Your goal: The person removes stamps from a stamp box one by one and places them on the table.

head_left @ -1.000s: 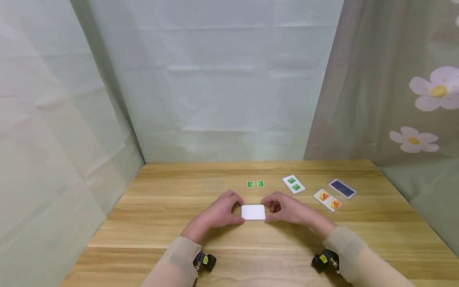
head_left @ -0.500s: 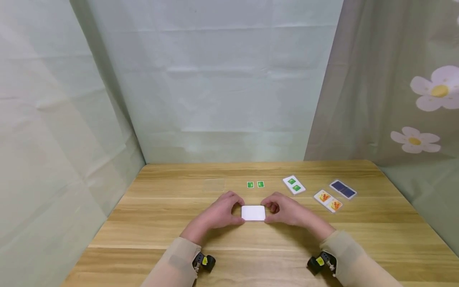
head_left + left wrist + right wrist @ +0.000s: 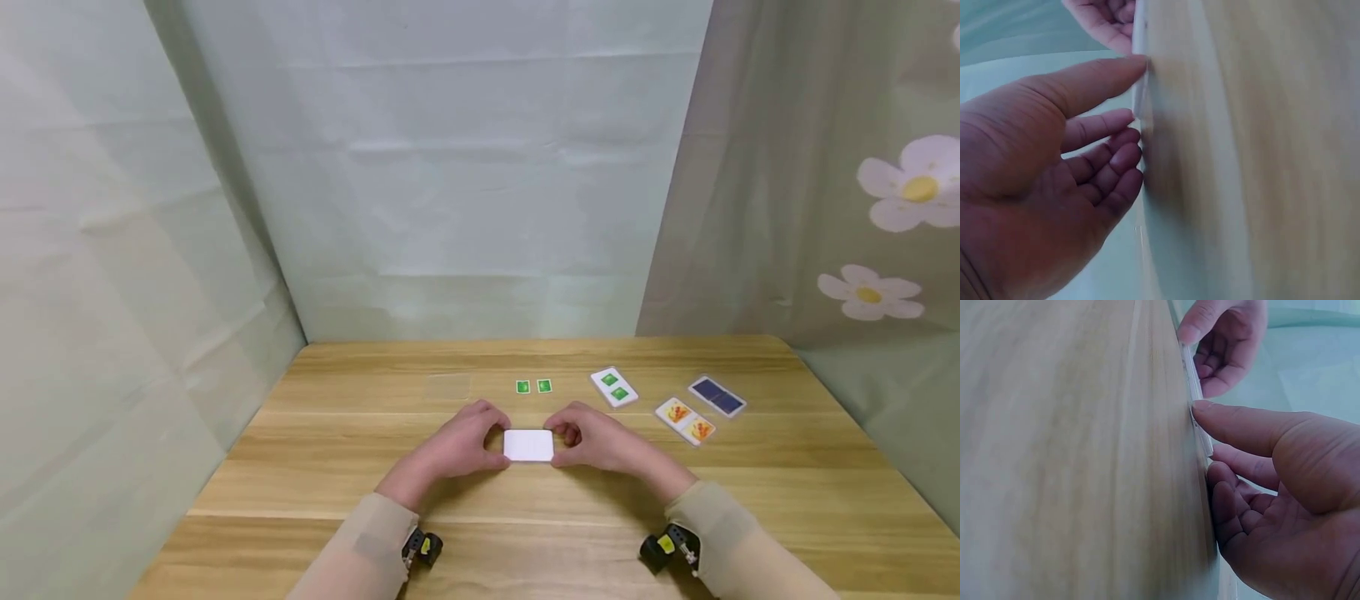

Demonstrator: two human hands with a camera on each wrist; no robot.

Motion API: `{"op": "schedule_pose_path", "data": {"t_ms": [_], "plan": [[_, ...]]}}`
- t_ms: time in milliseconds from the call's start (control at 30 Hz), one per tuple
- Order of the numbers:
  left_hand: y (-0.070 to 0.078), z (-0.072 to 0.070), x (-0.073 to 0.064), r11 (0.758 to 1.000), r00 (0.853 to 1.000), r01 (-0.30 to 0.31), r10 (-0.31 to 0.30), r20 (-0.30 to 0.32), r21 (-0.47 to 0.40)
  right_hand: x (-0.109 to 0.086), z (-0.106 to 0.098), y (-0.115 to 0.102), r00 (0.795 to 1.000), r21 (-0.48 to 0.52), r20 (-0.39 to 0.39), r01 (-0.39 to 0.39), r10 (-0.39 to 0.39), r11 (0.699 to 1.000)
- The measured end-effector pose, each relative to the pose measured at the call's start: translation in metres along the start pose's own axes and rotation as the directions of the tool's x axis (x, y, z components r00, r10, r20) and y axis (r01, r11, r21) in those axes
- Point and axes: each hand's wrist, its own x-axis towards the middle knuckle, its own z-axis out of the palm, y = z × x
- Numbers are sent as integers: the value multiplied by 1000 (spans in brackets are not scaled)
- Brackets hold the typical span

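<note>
A blank white card (image 3: 528, 446) lies at the middle of the wooden table, its long side running left to right. My left hand (image 3: 465, 440) holds its left end, thumb at the near corner and index finger at the far one. At the opposite end, my right hand (image 3: 600, 437) grips the near and far corners the same way. Seen edge-on in the right wrist view, the white card (image 3: 1192, 375) looks thick and layered, flat against the wood. The other fingers of both hands are curled beside it.
Behind the card lie two small green square pieces (image 3: 533, 387) and a faint clear sheet (image 3: 448, 386). To the right are a card with two green squares (image 3: 614, 387), one with orange pictures (image 3: 686, 420) and a dark blue one (image 3: 717, 395). Curtains (image 3: 480, 208) enclose the table.
Both hands keep their hold on the white card, which stays in place. My right forearm has shifted slightly to the left.
</note>
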Motion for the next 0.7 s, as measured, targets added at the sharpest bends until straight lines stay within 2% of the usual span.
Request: {"op": "schedule_pose_path", "data": {"t_ms": [333, 500, 700], "plan": [[-4, -11, -6, 999, 999, -27, 26, -32, -24, -1, 0, 0, 1000, 0, 1, 0, 0, 1000], [-7, -18, -10, 999, 998, -23, 25, -63, 26, 0, 4, 2, 1000, -1, 4, -4, 4, 1000], [-15, -29, -8, 994, 990, -15, 30, -137, 110, 0, 2, 0, 1000, 0, -3, -18, 18, 1000]]}}
